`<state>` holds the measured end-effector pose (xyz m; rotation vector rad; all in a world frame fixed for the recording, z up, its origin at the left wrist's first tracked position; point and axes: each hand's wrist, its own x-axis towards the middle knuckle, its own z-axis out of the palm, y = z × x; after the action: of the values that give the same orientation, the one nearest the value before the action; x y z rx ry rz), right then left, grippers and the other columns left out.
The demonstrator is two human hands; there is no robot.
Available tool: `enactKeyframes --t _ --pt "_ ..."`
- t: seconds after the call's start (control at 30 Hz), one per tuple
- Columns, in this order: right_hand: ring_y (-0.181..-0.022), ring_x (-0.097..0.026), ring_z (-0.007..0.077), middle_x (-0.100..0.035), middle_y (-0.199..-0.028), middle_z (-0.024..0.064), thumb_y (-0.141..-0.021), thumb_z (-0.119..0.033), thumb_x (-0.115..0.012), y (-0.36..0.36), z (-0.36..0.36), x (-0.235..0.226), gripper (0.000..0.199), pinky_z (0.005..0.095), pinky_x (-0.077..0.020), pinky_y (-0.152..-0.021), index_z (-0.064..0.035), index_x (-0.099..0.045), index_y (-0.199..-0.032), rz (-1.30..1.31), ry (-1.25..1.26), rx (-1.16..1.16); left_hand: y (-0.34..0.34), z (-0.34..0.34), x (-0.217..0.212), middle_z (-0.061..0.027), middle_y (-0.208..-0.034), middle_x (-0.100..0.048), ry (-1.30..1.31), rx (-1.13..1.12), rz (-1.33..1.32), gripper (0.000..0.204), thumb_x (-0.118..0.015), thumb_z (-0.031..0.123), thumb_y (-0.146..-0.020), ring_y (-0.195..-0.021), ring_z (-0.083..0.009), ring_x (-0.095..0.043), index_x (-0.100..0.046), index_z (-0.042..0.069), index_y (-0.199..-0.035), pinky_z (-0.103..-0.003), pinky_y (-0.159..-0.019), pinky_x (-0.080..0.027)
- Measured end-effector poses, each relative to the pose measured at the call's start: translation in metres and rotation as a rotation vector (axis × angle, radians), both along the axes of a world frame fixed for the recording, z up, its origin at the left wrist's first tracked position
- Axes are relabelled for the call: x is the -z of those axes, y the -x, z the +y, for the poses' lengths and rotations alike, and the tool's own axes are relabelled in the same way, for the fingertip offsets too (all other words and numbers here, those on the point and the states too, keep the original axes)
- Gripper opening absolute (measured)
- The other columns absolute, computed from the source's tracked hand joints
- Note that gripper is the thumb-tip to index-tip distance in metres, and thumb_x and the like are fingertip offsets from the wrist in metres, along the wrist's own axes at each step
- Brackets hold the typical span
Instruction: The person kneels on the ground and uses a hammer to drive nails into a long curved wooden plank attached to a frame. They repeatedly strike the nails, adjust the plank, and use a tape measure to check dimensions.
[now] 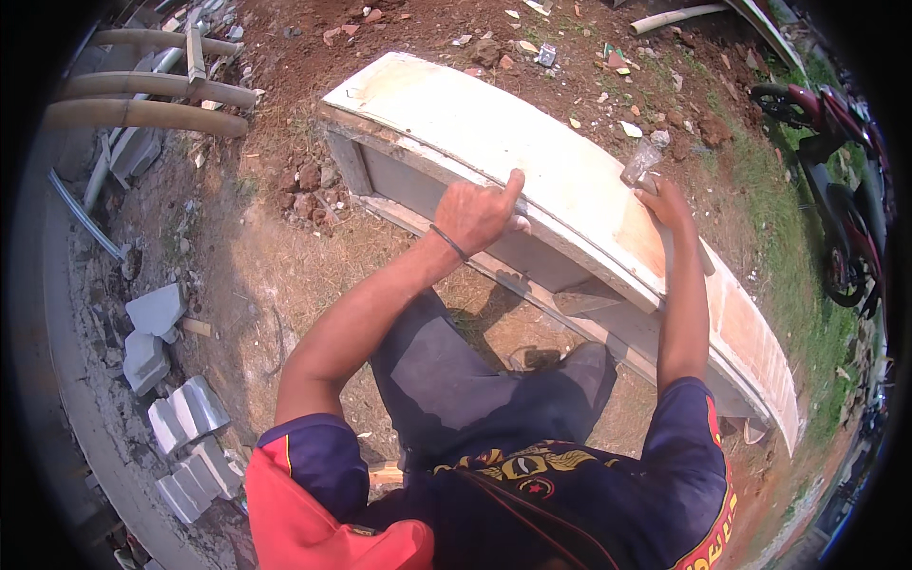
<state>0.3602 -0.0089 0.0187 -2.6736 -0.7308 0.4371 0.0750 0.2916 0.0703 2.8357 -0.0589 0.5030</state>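
A long wooden box frame (370, 161) with a pale, worn top board (532, 142) stretches in front of me from the upper left to the lower right. Its near side shows a recessed interior. My left hand (480, 217) is closed around the near upper edge, its thumb over the top board. On the far side, my right hand (665, 202) is over the board with its fingers closed on a small clear, glass-like piece (640, 163). The exact kind of that piece cannot be made out. Bare tan patches show on the board around the right hand.
Several bamboo poles (142, 117) lie at the upper left. Pale concrete blocks (188, 415) sit along the left beside a rough kerb. Rubble (306, 180) and soil lie beyond the frame. A red and black motorcycle (841, 190) stands on grass at the right.
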Motion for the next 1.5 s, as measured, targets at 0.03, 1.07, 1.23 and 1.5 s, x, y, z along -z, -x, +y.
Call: enactKeyframes --t 0.03,1.07,1.23,1.5 --pt "-0.103 -0.064 0.035 -0.067 -0.107 0.0225 -0.081 -0.035 -0.071 0.002 0.001 -0.002 0.052 0.0416 -0.047 -0.089 -0.0024 -0.06 -0.121 -0.006 -0.003 0.036 0.003 0.036 -0.003 -0.0078 -0.055 -0.061 -0.082 0.003 0.139 0.067 -0.075 0.036 -0.075 -0.047 -0.0248 -0.061 -0.05 0.0 -0.125 -0.037 -0.044 -0.047" --pt "-0.109 -0.06 0.0275 -0.064 -0.12 0.0183 -0.078 -0.034 -0.074 -0.006 0.017 -0.009 0.066 0.0381 -0.045 -0.094 -0.0022 -0.053 -0.132 0.192 0.041 0.308 -0.023 0.104 0.025 -0.0112 -0.062 -0.065 -0.13 0.106 0.188 0.035 -0.059 0.016 -0.083 -0.057 -0.0236 -0.066 -0.064 -0.003 -0.111 -0.037 -0.053 -0.049" --pt "-0.115 -0.059 0.0337 -0.062 -0.119 0.0241 -0.076 -0.038 -0.07 0.001 0.018 -0.01 0.064 0.0393 -0.0438 -0.097 -0.0018 -0.057 -0.127 0.076 0.124 0.275 -0.107 0.097 0.005 -0.0155 -0.068 -0.067 0.192 0.25 0.184 0.044 -0.063 0.049 -0.085 -0.066 -0.0303 -0.068 -0.072 0.008 -0.074 -0.041 -0.06 -0.053" --pt "-0.106 -0.063 0.0316 -0.066 -0.111 0.0228 -0.075 -0.026 -0.074 0.014 0.019 -0.014 0.061 0.0389 -0.0448 -0.093 0.0004 -0.057 -0.127 0.047 -0.012 0.258 -0.236 0.109 0.056 -0.0112 -0.083 -0.072 0.062 -0.047 0.34 0.041 -0.057 0.047 -0.089 -0.079 -0.0268 -0.071 -0.075 0.01 -0.086 -0.04 -0.065 -0.055"
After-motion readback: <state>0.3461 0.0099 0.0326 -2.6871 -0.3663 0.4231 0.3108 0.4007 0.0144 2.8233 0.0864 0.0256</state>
